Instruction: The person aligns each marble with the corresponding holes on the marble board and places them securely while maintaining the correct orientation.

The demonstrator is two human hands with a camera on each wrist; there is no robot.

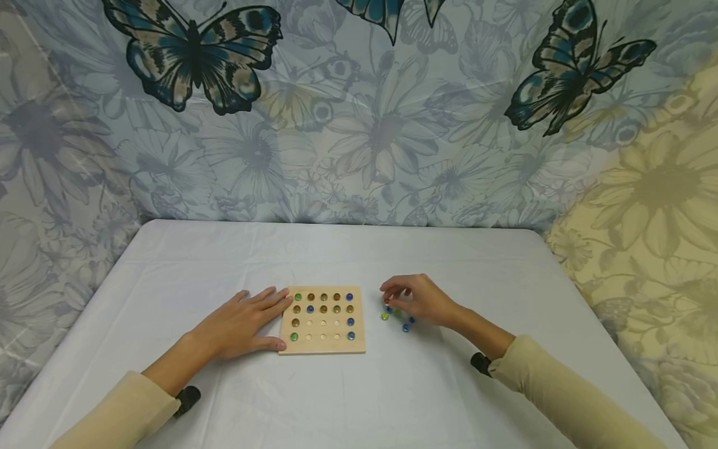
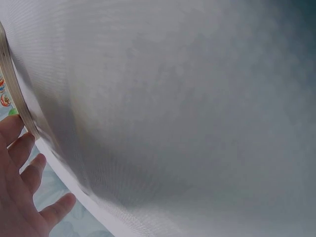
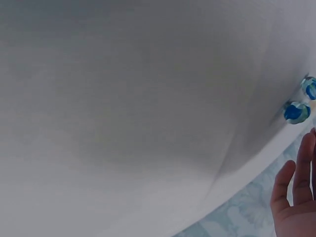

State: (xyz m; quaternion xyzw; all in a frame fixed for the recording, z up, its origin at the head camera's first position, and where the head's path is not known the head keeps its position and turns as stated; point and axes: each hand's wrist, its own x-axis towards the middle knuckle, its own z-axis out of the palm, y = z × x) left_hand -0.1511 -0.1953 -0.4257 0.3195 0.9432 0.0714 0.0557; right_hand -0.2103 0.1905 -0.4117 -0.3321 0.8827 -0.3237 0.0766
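Note:
A light wooden board [image 1: 322, 351] with rows of round hollows lies flat on the table. Green, amber and blue marbles fill its upper rows and both side columns; several hollows at the lower middle are bare. My left hand [image 1: 241, 325] rests along the board's left edge, fingers spread, the thumb at the near corner. To the right of the board, my right hand [image 1: 423, 299] is low over a small group of loose marbles, its fingers and thumb bent down. A yellow-green marble [image 1: 384, 317] and a blue marble [image 1: 406, 328] lie beside it. Whether its fingertips pinch a marble is unclear.
A white cloth covers the table [image 1: 224, 249]. Behind it hangs a butterfly and flower print curtain [image 1: 387, 137]. Dark wrist devices show under both sleeves. In the right wrist view, a blue swirled marble [image 3: 296, 112] lies near the fingers.

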